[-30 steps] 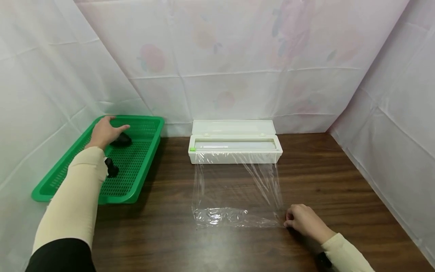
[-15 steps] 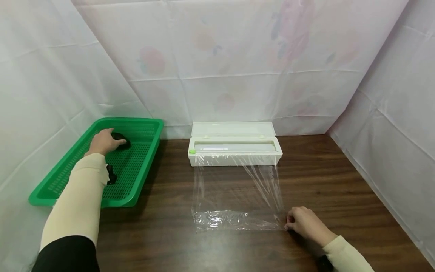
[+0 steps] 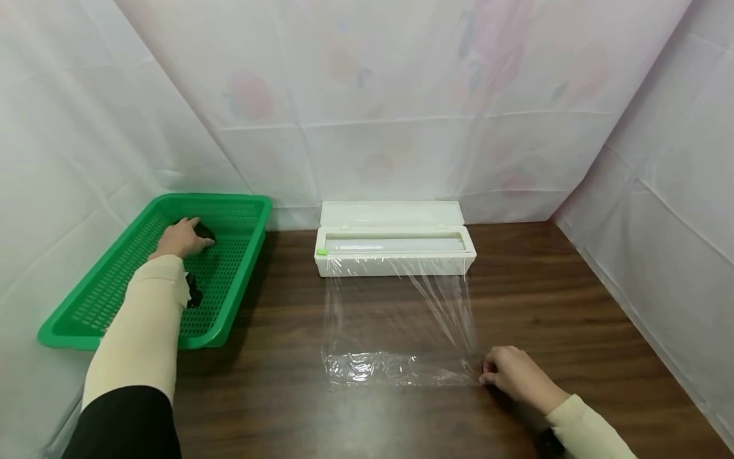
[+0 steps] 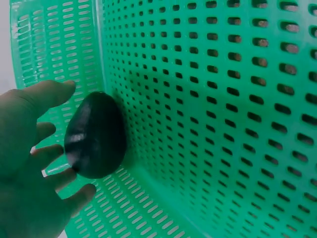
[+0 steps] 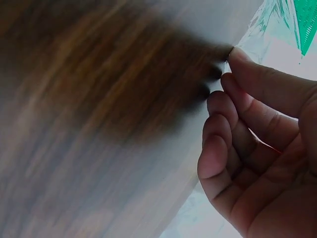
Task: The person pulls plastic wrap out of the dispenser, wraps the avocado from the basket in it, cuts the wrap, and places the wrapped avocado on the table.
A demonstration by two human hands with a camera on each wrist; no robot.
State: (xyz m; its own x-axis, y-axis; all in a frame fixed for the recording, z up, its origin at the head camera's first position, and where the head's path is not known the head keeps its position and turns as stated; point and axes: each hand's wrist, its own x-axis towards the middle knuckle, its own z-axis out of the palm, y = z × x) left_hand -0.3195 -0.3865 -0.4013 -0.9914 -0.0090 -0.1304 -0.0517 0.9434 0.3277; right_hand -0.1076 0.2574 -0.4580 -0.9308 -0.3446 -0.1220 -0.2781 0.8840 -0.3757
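1. Reaching into the far end of the green basket (image 3: 241,268), the left hand (image 3: 180,237) is lying over a dark, egg-shaped object (image 4: 95,135); in the left wrist view the fingers (image 4: 47,94) are spreading around it, thumb above and other fingers beneath, touching it without closing on it.
2. That dark object is sitting in the corner where the basket's perforated floor is meeting its end wall (image 4: 213,89).
3. A second small dark thing (image 3: 194,294) is lying in the basket just beside the cream sleeve (image 3: 140,325); what it is cannot be told.
4. The right hand (image 3: 513,376) is resting on the wooden table (image 3: 573,306), its curled fingers (image 5: 257,82) pinching the near right corner of the plastic film (image 3: 395,325).
5. The film is running flat across the table from the white dispenser box (image 3: 395,252), which is standing against the back wall with its lid open; the near edge of the film is lying wrinkled.
6. A small green tab (image 3: 322,252) is showing on the box's left end; no writing or brand is readable anywhere.
7. White sheeting with faded fruit prints (image 3: 367,95) is hanging behind and at both sides.
8. Basket and dispenser are standing apart, with bare wood between them.
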